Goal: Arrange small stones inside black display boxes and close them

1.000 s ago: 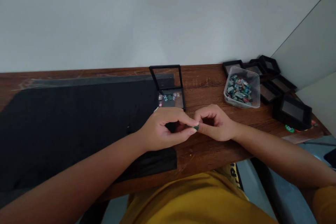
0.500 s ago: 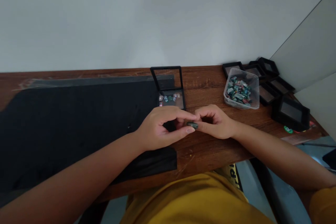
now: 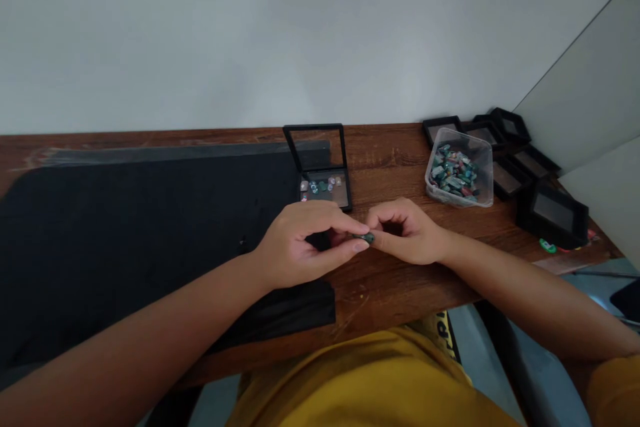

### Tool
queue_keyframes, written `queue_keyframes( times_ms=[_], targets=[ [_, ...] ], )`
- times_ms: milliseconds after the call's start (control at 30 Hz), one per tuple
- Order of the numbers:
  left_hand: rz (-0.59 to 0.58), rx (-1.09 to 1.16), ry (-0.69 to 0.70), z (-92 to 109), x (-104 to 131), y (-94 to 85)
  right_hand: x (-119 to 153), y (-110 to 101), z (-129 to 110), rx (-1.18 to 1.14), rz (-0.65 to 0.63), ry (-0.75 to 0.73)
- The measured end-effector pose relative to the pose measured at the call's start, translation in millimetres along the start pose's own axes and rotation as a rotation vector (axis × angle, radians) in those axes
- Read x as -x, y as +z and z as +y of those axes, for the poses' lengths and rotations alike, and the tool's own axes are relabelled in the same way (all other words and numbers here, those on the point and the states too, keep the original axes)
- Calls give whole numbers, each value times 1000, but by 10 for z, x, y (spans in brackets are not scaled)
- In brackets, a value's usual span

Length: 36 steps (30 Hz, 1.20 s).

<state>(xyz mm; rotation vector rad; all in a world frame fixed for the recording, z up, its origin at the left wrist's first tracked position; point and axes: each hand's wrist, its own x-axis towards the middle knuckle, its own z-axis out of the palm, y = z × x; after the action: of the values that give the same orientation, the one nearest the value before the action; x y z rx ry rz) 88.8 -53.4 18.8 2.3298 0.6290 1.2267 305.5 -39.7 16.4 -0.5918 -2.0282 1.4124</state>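
Observation:
A small dark green polished stone [image 3: 369,237] is pinched between the thumb and fingers of my left hand [image 3: 305,240]. Against its right end, the thumb and forefinger of my right hand [image 3: 410,235] close on the same stone. Both hands hover over the wooden table, just in front of a black-framed display case [image 3: 345,188] whose clear lid stands raised. Several small pink, green and bluish stones [image 3: 323,186] lie inside the case; my left hand hides its front edge.
A clear plastic tub [image 3: 484,177] of mixed green and reddish stones stands at the right. Around it sit several black frames [image 3: 553,210]. A black mat [image 3: 125,233] covers the left of the wooden table [image 3: 390,160], which meets a pale wall behind.
The stone has been turned between my fingers, so less of its side shows now. My hands otherwise stay nearly in place.

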Motion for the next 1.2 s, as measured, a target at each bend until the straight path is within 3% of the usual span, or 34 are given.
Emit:
queue_keyframes(
  times_ms=[700, 1200],
  targets=[
    [-5, 73, 5, -26, 6, 58, 24, 24, -32, 1, -8, -16],
    [17, 128, -26, -11, -21, 88, 17, 23, -55, -155, -29, 12]
  ],
)
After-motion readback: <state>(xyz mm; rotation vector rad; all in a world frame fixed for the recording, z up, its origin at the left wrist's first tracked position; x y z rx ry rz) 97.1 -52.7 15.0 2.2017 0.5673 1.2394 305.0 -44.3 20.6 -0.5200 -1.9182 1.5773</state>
